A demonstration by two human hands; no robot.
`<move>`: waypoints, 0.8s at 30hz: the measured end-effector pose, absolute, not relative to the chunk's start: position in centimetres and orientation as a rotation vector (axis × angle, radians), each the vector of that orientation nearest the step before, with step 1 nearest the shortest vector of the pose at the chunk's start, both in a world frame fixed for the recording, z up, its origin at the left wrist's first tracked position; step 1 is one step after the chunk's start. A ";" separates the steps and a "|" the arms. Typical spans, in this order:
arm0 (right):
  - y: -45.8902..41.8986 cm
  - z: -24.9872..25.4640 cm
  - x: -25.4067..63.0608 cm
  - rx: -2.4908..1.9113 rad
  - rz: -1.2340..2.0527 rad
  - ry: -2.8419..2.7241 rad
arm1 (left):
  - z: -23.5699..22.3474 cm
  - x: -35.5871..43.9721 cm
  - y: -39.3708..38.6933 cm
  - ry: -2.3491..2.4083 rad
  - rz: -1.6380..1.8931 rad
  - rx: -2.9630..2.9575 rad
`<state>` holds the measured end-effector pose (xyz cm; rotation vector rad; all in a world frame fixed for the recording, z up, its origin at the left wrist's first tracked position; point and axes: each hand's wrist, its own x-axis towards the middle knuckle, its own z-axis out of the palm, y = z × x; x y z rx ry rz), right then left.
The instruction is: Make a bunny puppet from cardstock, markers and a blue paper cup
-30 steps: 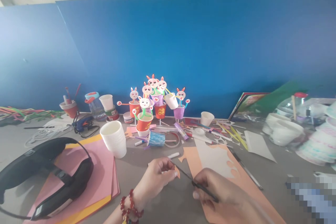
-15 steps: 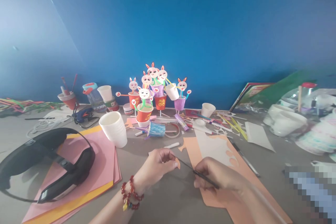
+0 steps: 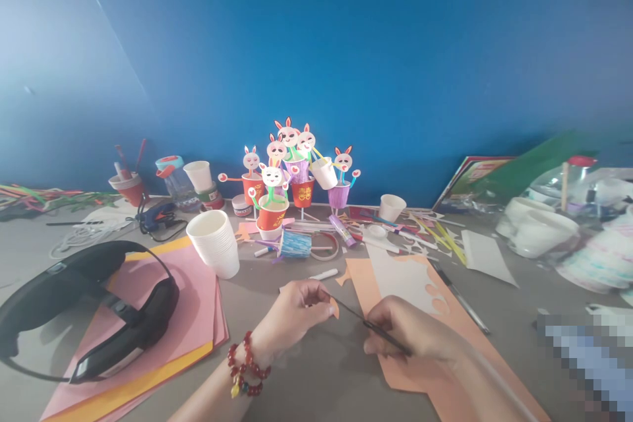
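Note:
My left hand point(image 3: 304, 306), with a red bead bracelet point(image 3: 247, 366) at the wrist, pinches a small piece of orange paper point(image 3: 335, 308). Most of that piece is hidden behind the fingers. My right hand point(image 3: 398, 326) is closed around dark scissors point(image 3: 373, 326), seen edge-on. Their thin blades reach left to the paper at my left fingertips; whether the blades are parted I cannot tell. Under and beside my right hand lies a large orange paper sheet point(image 3: 405, 376), with a white cut-out sheet point(image 3: 400, 277) over its far part.
A black headset point(image 3: 163, 316) rests on pink paper point(image 3: 198, 303) at left, near stacked white paper cups point(image 3: 215, 244). Rabbit-faced paper-cup figures point(image 3: 273, 211) stand at the back. A blue-striped roll point(image 3: 295, 244), a white marker point(image 3: 324, 273) and a pen point(image 3: 465, 303) lie about.

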<state>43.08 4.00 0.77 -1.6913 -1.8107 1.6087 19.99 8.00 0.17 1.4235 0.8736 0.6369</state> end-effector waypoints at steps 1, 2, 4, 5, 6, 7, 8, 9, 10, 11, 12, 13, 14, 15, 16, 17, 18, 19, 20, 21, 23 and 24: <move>4.0 0.7 43.1 -1.691 1.611 -1.796 | 0.2 20.0 8.0 0.873 0.635 1.423; 4.0 0.6 43.1 -1.691 1.605 -1.790 | 0.3 20.0 8.0 0.873 0.633 1.423; 4.0 0.6 43.2 -1.701 1.577 -1.802 | 0.4 20.0 7.9 0.872 0.628 1.423; 4.0 0.7 43.2 -1.709 1.558 -1.819 | 0.4 20.0 7.9 0.871 0.625 1.422; 4.0 0.8 43.2 -1.713 1.543 -1.839 | 0.4 20.0 7.9 0.871 0.624 1.422; 4.1 0.9 43.1 -1.714 1.534 -1.854 | 0.4 20.0 8.0 0.871 0.625 1.420; 4.0 1.1 43.1 -1.719 1.531 -1.863 | 0.4 20.0 8.0 0.871 0.626 1.419; 4.0 1.2 43.0 -1.730 1.529 -1.858 | 0.4 20.0 8.0 0.872 0.628 1.416; 4.0 1.4 42.9 -1.743 1.529 -1.839 | 0.4 20.0 8.0 0.874 0.630 1.413; 3.9 1.5 42.8 -1.755 1.530 -1.804 | 0.4 20.0 8.0 0.876 0.631 1.410; 3.9 1.5 42.8 -1.760 1.535 -1.767 | 0.4 20.0 8.0 0.880 0.632 1.406; 3.8 1.5 42.7 -1.749 1.543 -1.740 | 0.4 20.0 8.0 0.884 0.633 1.402; 3.8 1.5 42.7 -1.721 1.557 -1.724 | 0.4 20.0 8.0 0.889 0.634 1.398; 3.7 1.4 42.7 -1.685 1.577 -1.719 | 0.5 20.0 7.9 0.895 0.636 1.395; 3.7 1.3 42.7 -1.651 1.596 -1.720 | 0.5 20.1 7.9 0.900 0.639 1.391; 3.7 1.2 42.8 -1.625 1.615 -1.725 | 0.6 20.1 7.9 0.907 0.641 1.387; 3.7 1.1 42.8 -1.607 1.634 -1.733 | 0.7 20.1 7.8 0.912 0.643 1.384; 3.8 0.9 42.9 -1.596 1.644 -1.741 | 0.7 20.1 7.8 0.917 0.643 1.381; 3.8 0.8 42.9 -1.590 1.652 -1.749 | 0.8 20.1 7.8 0.918 0.642 1.380; 3.9 0.7 42.9 -1.586 1.656 -1.760 | 0.8 20.1 7.8 0.916 0.641 1.381; 4.0 0.5 43.0 -1.587 1.646 -1.780 | 0.8 20.1 7.9 0.903 0.635 1.389; 4.0 0.3 43.1 -1.593 1.635 -1.785 | 0.8 20.1 7.9 0.893 0.631 1.395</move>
